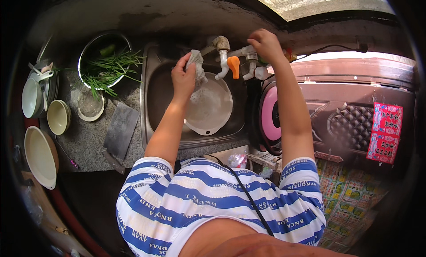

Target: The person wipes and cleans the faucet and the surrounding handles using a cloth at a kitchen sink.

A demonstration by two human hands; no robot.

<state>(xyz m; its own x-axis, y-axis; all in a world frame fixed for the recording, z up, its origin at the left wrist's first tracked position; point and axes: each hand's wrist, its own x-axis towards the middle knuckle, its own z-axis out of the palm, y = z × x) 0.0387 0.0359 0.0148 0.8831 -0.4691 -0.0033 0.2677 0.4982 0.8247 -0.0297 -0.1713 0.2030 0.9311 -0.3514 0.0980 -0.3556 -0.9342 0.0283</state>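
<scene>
My left hand (185, 78) grips a wet grey-white cloth (197, 67) over the left part of the metal sink (163, 100). Below it in the sink sits a pale basin (211, 107) with water in it. A white plastic tap with an orange handle (234, 66) hangs over the basin's rim. My right hand (264, 45) is raised behind the white pipes (248, 51), near the wall, its fingers curled; whether they hold anything cannot be told. Close to its wrist is a small red and yellow item (290, 54), partly hidden.
Left of the sink, a cleaver (122, 129) lies on the stone counter (78, 150). Green stalks fill a metal-rimmed bowl (81, 62); a smaller bowl (90, 116), stacked bowls (57, 117) and a large oval basin (40, 157) stand nearby. A pink round object (270, 114) stands right of the sink.
</scene>
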